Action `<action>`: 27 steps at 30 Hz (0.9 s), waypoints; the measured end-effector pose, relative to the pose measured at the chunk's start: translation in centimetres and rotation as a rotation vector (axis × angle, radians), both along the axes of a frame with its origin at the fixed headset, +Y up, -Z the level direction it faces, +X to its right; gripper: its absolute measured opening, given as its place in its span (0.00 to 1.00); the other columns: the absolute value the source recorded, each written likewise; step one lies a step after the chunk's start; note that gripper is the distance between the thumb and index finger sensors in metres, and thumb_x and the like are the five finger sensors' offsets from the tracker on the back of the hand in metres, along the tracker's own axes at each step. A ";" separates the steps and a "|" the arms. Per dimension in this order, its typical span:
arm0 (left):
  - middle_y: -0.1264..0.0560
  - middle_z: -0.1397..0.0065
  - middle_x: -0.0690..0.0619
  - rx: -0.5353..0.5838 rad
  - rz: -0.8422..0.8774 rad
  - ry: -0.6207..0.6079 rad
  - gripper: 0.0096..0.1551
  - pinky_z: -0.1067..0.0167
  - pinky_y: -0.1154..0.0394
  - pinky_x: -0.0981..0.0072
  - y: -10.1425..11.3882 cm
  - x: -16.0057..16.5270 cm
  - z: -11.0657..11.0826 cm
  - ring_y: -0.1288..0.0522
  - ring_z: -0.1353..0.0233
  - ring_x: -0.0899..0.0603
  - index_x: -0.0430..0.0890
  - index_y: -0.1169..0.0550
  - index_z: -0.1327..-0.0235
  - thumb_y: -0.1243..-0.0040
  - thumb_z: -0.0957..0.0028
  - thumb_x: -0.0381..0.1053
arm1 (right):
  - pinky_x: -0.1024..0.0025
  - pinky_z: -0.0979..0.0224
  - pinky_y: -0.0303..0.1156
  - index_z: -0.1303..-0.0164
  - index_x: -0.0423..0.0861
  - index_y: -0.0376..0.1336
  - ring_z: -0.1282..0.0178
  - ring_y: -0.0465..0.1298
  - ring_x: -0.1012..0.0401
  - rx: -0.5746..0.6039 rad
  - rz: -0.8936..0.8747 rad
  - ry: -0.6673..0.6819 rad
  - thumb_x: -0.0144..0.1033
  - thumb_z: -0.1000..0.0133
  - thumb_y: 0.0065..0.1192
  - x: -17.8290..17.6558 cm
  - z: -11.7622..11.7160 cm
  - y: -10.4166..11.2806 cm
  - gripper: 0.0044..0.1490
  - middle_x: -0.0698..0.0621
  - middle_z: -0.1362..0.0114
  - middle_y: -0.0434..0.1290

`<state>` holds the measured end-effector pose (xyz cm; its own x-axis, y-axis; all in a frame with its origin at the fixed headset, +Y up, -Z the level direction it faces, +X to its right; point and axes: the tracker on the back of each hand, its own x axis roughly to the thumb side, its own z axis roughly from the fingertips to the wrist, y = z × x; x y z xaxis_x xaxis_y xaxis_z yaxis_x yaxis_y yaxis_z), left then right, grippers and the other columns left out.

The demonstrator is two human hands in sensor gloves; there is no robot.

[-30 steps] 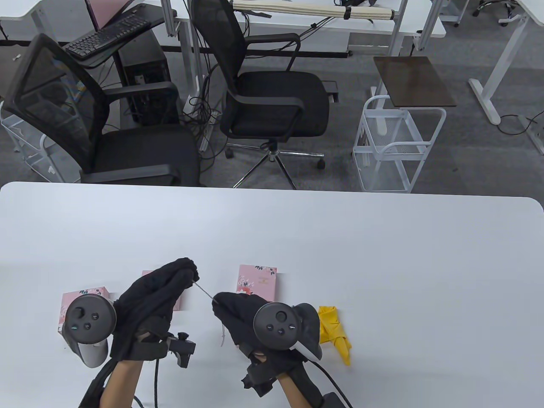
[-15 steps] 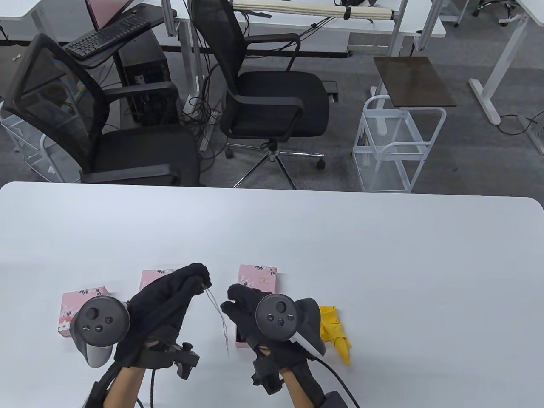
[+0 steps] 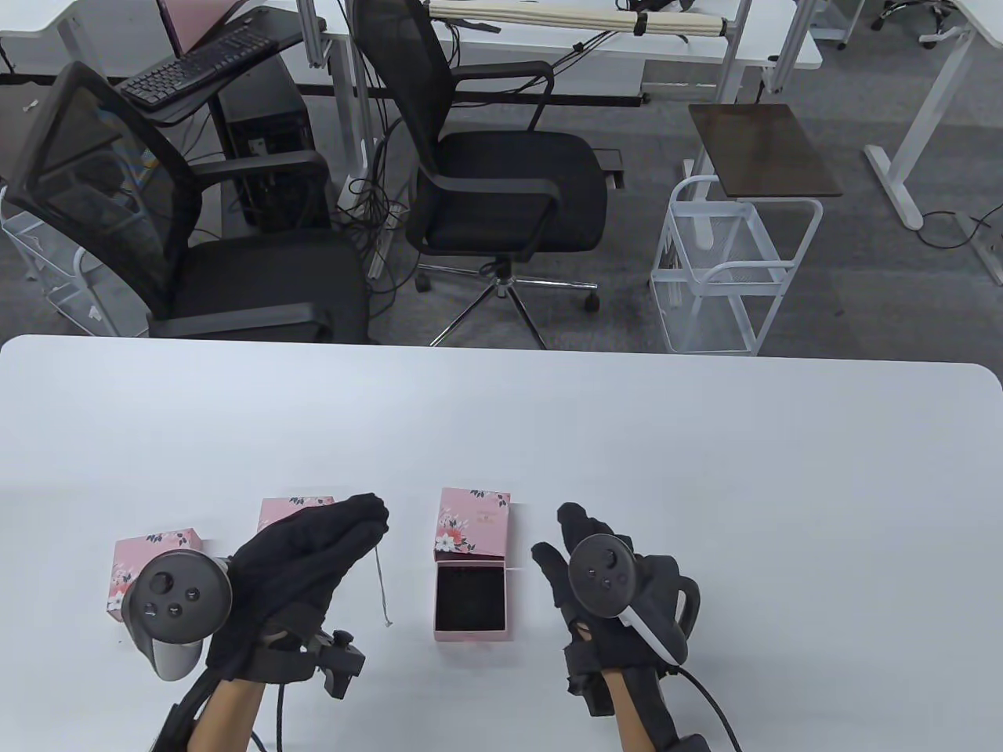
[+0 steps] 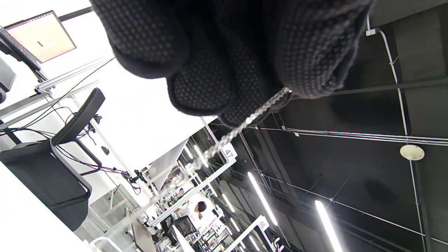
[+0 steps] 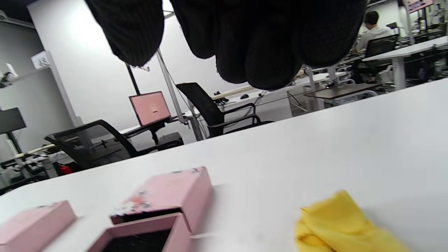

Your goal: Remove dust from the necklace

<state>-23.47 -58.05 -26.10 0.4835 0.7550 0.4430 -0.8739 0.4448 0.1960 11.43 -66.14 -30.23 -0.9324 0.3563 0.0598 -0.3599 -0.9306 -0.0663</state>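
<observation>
One hand, right hand (image 3: 603,576), moved right off necklace (image 3: 382,583), uncovering open box (image 3: 470,599).

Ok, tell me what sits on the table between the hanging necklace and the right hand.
In the table view, the open pink box sits between the necklace and the right hand, its lid raised.

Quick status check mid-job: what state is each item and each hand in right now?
necklace: hanging from left-hand pinch
left hand: pinching the chain's top end
right hand: open, holding nothing
open jewelry box: open, black insert empty
yellow cloth: crumpled on table, untouched
</observation>
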 end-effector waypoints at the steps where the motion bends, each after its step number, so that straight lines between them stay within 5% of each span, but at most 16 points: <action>1: 0.09 0.46 0.55 0.000 -0.001 0.000 0.19 0.50 0.17 0.57 0.0 0.0 0.0 0.14 0.46 0.49 0.55 0.12 0.47 0.26 0.48 0.60 | 0.41 0.30 0.68 0.15 0.39 0.54 0.32 0.72 0.36 -0.006 -0.003 -0.010 0.47 0.31 0.61 0.3 -0.1 -0.5 0.40 0.31 0.21 0.66; 13: 0.10 0.45 0.54 -0.025 0.020 -0.007 0.18 0.49 0.17 0.57 -0.3 0.0 -0.1 0.15 0.45 0.48 0.54 0.13 0.44 0.29 0.43 0.57 | 0.36 0.26 0.62 0.11 0.38 0.48 0.26 0.64 0.30 -0.317 0.118 -0.093 0.47 0.31 0.62 3.5 -1.7 -5.7 0.45 0.27 0.15 0.56; 20: 0.10 0.45 0.54 -0.034 0.045 -0.011 0.18 0.49 0.18 0.57 -0.3 0.0 -0.2 0.15 0.45 0.48 0.54 0.13 0.44 0.29 0.43 0.57 | 0.36 0.25 0.61 0.12 0.45 0.49 0.25 0.63 0.31 -0.471 0.259 -0.074 0.41 0.31 0.63 3.1 -2.5 -8.7 0.41 0.28 0.15 0.56; 27: 0.10 0.45 0.54 -0.035 0.053 -0.010 0.18 0.49 0.18 0.57 -0.3 -0.1 -0.2 0.15 0.44 0.48 0.54 0.13 0.44 0.30 0.43 0.58 | 0.43 0.28 0.67 0.14 0.48 0.51 0.32 0.71 0.40 -0.384 0.397 -0.065 0.36 0.33 0.65 2.2 -2.9 -9.7 0.38 0.34 0.22 0.64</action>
